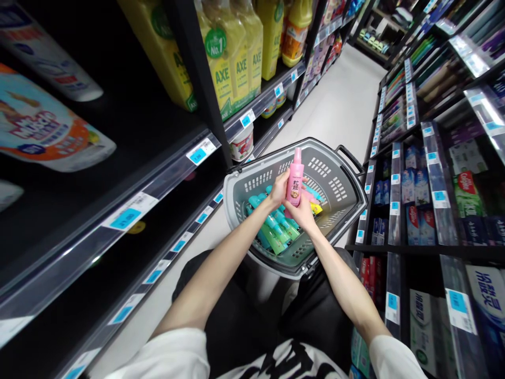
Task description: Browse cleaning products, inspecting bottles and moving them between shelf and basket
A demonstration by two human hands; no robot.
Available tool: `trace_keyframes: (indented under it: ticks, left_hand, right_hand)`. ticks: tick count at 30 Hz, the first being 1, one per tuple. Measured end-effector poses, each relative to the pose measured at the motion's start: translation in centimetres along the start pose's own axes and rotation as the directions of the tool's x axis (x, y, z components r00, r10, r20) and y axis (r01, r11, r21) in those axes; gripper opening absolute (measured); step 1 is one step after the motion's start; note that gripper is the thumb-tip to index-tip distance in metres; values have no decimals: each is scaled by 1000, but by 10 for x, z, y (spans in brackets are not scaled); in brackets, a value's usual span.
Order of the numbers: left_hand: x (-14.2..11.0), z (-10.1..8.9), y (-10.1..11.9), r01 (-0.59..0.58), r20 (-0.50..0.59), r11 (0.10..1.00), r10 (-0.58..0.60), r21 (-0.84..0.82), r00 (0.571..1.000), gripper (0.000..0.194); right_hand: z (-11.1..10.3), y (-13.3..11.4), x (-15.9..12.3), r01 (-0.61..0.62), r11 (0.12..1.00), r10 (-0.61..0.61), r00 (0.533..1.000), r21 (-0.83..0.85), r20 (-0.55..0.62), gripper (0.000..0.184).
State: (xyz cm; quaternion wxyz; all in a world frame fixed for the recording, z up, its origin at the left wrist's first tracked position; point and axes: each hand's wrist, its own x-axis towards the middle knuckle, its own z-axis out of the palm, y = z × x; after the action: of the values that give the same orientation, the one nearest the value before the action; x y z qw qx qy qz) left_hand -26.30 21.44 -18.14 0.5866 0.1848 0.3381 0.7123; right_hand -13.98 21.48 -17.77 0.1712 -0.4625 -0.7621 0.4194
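Observation:
A pink spray bottle (295, 184) with dark lettering on its label stands upright over the basket, cap end away from me. My left hand (279, 188) grips it from the left side. Around its lower end, from the right, my right hand (302, 211) is closed too. Below them is a grey shopping basket (341, 213) with slotted walls and a dark rim. Inside lie several green and teal bottles (272, 231), partly covered by my hands and forearms. A yellow item (316, 208) and some pink ones sit at the right of the pile.
On the left, a dark shelf (158, 173) carries price tags, yellow AXE bottles (236, 68) and a Mr Muscle pouch (47, 121). A white tub (241, 145) stands on a lower shelf. Toothpaste boxes (418, 223) fill racks on the right. The pale aisle floor (335, 95) runs ahead between them.

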Motion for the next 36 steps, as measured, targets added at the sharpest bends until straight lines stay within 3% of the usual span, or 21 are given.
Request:
trace_keyframes:
  ticks: [5, 7, 9, 13, 16, 19, 22, 26, 30, 34, 36]
  left_hand:
    - [5, -5, -5, -156, -89, 988, 156, -2, 984, 53]
    - [7, -7, -4, -230, -124, 973, 227, -18, 966, 49]
    - [7, -7, -1, -281, -153, 959, 274, -24, 949, 45]
    - [5, -6, 8, -321, -203, 945, 304, -56, 931, 45]
    - [1, -4, 15, -250, -194, 960, 224, -124, 955, 47]
    - [-3, -1, 19, -121, -139, 979, 98, -163, 985, 49]
    - [-5, 0, 19, -100, -62, 979, 91, -179, 994, 43]
    - [-4, 0, 16, -131, -25, 979, 129, -158, 991, 45]
    - [-2, -2, 16, -156, -61, 981, 150, -117, 987, 54]
    - [0, -4, 15, -184, -50, 977, 180, -106, 982, 57]
    - [2, -4, 15, -182, -54, 977, 177, -110, 983, 57]
  right_hand:
    - [0, 2, 0, -19, 997, 34, 975, 70, -220, 69]
    - [1, 3, 1, 14, 989, 33, 951, 149, -307, 67]
    - [2, 1, 3, 52, 966, 34, 946, 254, -323, 61]
    - [2, -8, 0, 78, 867, 19, 982, 493, -188, 52]
    - [-1, -16, -3, -36, 746, 47, 999, 665, 1, 45]
    - [-9, -21, -3, -210, 533, 91, 977, 820, 191, 41]
    - [-15, -23, 1, -366, 315, 147, 930, 875, 337, 34]
    - [-19, -25, 5, -423, 166, 204, 898, 891, 389, 29]
    - [-19, -24, 6, -427, 185, 228, 895, 885, 384, 34]
    - [-16, -20, 5, -369, 330, 227, 924, 869, 307, 30]
    - [-14, -18, 4, -308, 414, 227, 946, 857, 231, 37]
